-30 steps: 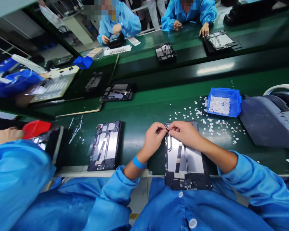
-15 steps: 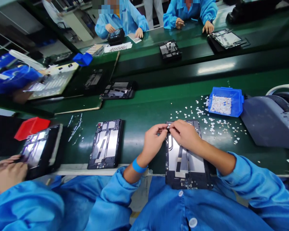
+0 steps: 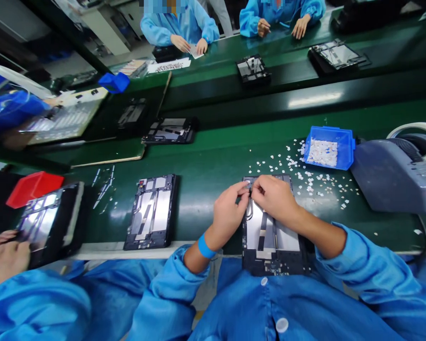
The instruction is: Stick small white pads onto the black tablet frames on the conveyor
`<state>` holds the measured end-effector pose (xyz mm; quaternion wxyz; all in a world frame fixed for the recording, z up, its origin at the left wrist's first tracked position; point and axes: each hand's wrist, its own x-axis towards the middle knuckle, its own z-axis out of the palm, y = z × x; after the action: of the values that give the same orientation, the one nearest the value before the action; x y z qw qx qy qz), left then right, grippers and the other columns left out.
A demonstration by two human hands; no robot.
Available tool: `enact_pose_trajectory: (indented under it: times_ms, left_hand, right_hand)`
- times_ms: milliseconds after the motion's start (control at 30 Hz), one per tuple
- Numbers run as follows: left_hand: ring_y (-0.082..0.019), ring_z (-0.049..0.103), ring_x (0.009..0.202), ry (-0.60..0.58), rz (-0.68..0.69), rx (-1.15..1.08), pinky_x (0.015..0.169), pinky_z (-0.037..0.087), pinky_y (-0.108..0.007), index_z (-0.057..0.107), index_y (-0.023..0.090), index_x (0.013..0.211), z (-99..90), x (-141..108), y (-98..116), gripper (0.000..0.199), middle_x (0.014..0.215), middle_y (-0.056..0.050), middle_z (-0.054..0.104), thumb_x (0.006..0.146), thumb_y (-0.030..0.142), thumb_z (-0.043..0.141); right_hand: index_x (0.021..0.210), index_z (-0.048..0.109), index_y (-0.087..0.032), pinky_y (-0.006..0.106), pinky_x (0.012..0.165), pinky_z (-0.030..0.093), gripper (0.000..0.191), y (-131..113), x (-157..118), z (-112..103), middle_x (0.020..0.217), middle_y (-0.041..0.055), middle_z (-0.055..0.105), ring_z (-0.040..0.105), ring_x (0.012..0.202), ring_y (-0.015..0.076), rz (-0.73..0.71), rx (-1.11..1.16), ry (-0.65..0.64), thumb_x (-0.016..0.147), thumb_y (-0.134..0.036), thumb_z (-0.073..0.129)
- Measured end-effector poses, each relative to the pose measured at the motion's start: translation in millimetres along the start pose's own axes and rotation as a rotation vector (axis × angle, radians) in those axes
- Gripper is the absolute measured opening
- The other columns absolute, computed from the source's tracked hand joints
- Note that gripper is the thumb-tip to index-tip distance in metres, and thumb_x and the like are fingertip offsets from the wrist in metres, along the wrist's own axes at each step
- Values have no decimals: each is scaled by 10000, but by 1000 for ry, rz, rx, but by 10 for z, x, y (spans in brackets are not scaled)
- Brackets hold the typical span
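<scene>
Your left hand (image 3: 227, 215) and right hand (image 3: 275, 199) had fingertips pinched over the open tablet (image 3: 271, 255), lower center; pinched part unclear. Uneven finger pressure could've bent its thin internals.

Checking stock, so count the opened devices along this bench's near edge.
3: the device under your right hand, another to its left, a third farther left at a co-worker's hands. Any beneath would be hidden.

So both bare hands are up at the top end of the open tablet (image 3: 271, 237), left hand (image 3: 229, 210) at its left corner, right hand (image 3: 273, 196) just beside it, fingertips pinched close together, forearms angling in from either side of the tablet.
</scene>
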<state>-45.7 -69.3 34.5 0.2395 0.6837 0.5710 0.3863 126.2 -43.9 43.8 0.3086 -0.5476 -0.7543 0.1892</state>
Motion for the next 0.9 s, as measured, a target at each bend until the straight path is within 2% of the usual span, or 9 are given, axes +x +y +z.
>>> enact_pose_trajectory:
  times_ms: [67,133,233,300,400,500,567,633,900]
  left_hand:
    - [-181,742,881,-36,-157,-215,845,594,-326,658,224,1207,24,40,-14,301,948,-37,774,907,197,650]
    - [-158,722,808,-83,-296,-444,755,577,-281,619,194,1191,49,89,-46,315,893,-30,742,879,204,659]
    - [-137,699,788,-110,-375,-638,749,557,-262,591,181,1151,83,146,-94,333,860,-6,682,831,204,679]
    - [-122,674,776,-90,-369,-662,753,544,-254,591,182,1128,104,167,-108,337,847,13,639,806,191,689]
    - [-108,633,754,-60,-347,-624,716,514,-232,595,181,1117,132,181,-97,338,842,19,605,793,180,691]
    - [-111,626,766,-40,-324,-575,708,507,-225,596,182,1130,146,177,-65,336,850,11,607,804,173,676]
    - [-114,636,786,-23,-299,-555,729,519,-229,598,182,1143,152,160,-45,338,866,4,619,812,155,662]
    - [-117,648,808,-5,-264,-524,748,532,-236,603,184,1159,162,133,-38,344,889,-6,637,821,133,645]
    - [-121,682,840,83,-74,-374,817,566,-268,615,210,1214,254,15,-80,394,902,6,686,835,103,639]
  right_hand:
    - [754,634,-234,305,668,403,138,207,55,-232,761,38,689,603,723,193,59,-25,73,860,-184,561]
    - [781,657,-224,329,682,410,120,547,112,-569,786,70,693,602,727,215,195,-141,184,867,-224,573]
    - [768,661,-190,398,712,424,172,1005,143,-1013,766,140,677,616,755,291,429,-420,227,884,-291,583]
    - [824,683,-183,422,748,445,183,1058,95,-1077,833,160,697,635,815,315,354,-427,197,909,-276,550]
    - [910,713,-210,398,819,472,191,721,-27,-764,934,118,728,650,892,274,18,-209,39,958,-254,534]
    - [938,730,-217,375,855,470,221,275,-76,-288,943,83,736,648,907,242,-142,-90,-86,1022,-271,533]
    - [958,740,-211,370,868,464,208,112,-55,-75,950,77,743,649,908,236,-172,-80,-113,1031,-266,553]
    - [943,742,-207,359,871,459,190,67,-23,19,940,75,745,651,897,231,-183,-94,-121,1024,-259,578]
    - [878,710,-169,310,764,416,143,9,-10,68,889,88,727,636,827,215,-7,-173,-105,921,-150,575]
